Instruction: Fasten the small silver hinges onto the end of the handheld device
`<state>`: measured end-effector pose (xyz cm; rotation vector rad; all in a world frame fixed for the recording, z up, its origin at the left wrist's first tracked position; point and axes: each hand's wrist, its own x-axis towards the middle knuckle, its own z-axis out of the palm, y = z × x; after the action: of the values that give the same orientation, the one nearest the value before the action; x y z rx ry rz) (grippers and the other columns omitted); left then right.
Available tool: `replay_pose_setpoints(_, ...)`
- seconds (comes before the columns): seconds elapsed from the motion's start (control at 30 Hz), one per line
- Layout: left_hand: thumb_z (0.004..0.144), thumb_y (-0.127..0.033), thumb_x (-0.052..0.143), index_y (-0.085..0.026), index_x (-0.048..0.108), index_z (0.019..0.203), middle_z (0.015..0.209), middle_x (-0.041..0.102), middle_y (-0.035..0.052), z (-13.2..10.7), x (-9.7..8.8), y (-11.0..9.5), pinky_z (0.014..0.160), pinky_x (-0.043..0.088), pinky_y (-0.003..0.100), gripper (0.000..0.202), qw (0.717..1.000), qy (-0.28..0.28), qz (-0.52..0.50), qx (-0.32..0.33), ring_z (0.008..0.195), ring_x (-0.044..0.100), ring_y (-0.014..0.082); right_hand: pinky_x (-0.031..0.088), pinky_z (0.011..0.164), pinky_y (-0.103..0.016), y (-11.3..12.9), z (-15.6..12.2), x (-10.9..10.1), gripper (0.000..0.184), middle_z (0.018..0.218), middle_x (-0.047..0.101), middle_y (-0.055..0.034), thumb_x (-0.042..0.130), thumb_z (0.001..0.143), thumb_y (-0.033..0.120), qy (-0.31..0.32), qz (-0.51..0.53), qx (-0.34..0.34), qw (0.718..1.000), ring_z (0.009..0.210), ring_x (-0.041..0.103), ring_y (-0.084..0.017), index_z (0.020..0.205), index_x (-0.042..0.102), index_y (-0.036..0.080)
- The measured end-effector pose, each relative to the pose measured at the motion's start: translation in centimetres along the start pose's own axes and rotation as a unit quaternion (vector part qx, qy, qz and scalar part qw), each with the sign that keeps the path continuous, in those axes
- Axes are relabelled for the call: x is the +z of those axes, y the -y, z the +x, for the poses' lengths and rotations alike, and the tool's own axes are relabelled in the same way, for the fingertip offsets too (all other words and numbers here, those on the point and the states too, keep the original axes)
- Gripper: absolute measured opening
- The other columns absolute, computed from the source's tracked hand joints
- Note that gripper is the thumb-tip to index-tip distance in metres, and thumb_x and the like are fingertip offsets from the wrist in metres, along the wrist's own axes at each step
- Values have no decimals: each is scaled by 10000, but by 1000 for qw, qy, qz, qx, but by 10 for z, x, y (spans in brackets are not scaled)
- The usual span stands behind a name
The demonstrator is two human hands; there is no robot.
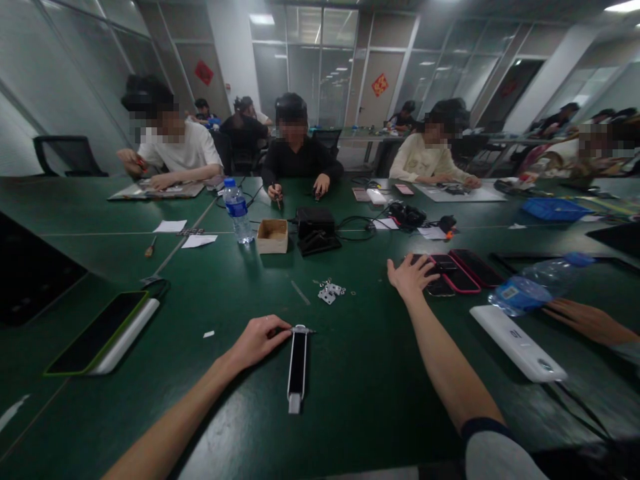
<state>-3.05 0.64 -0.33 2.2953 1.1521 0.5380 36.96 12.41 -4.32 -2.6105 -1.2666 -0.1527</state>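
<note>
My left hand pinches the top end of a long black-and-white tool lying on the green table mat, where a small metal crosspiece shows under my fingertips. My right hand rests flat and spread on the mat, its fingertips beside several phones in pink-edged cases. Between my hands lie small metal hinge plates. A co-worker's hand reaches in at the right edge.
A white power bank and a fallen water bottle lie to my right. A green-edged phone lies left. Ahead stand a cardboard box, an upright water bottle, a black device with cables, and seated co-workers.
</note>
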Motion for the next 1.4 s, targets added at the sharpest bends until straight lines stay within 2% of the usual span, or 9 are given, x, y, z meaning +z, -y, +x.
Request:
replay_pose_setpoints(0.13,900,-387,491,-178,686,949,813,667,28,0,0,0,623,448,214,290,1000,2,-3,-4,663,576,131,110,978,-690,-1,2,-1,775,1486,124,-241,226,850,635,21,10,9,1000,1325,123,-452,1421,282,113)
replay_pose_setpoints(0.33,897,-372,493,-179,685,951,819,668,34,1,-1,0,626,454,223,278,1000,2,-5,-3,670,584,139,105,959,-710,0,3,-1,789,1481,135,-254,252,843,645,22,12,11,1000,1316,134,-471,1415,299,103)
replay_pose_setpoints(0.5,897,-354,500,-175,684,958,813,665,35,1,0,1,625,454,224,265,1000,4,-5,2,673,588,141,60,1005,-653,3,-8,-5,703,1458,193,-259,275,879,554,-37,-18,-49,998,1321,154,-437,1394,320,77)
replay_pose_setpoints(0.67,904,-362,493,-180,682,962,830,671,33,1,0,1,637,459,224,269,1000,1,-3,13,689,594,141,108,1026,-591,8,-20,-6,607,1419,262,-257,356,884,465,-78,-24,-91,993,1289,229,-412,1346,373,72)
replay_pose_setpoints(0.8,906,-372,489,-178,682,959,824,672,32,1,0,1,630,457,223,279,1000,3,-4,12,681,595,140,193,1018,-517,17,-27,-6,508,1376,332,-228,391,887,372,-67,2,-175,982,1257,277,-360,1308,413,89)
replay_pose_setpoints(0.93,902,-380,491,-181,682,952,833,672,32,1,-1,1,630,457,223,280,1000,1,-5,8,679,593,139,211,1012,-496,24,-30,-6,466,1357,360,-210,388,891,317,-60,21,-234,970,1237,285,-338,1301,426,100)
replay_pose_setpoints(1.27,903,-394,483,-185,679,947,815,663,26,2,0,2,622,450,220,290,1000,1,3,5,656,575,132,226,998,-480,23,-28,-4,445,1331,386,-203,399,887,329,-54,30,-218,974,1213,297,-332,1259,468,94)
replay_pose_setpoints(1.4,904,-382,482,-184,678,940,821,664,27,2,0,1,627,453,224,281,1000,2,-4,7,668,579,136,262,987,-456,24,-28,-9,387,1302,430,-176,408,880,270,-49,43,-245,967,1199,320,-314,1215,514,108)
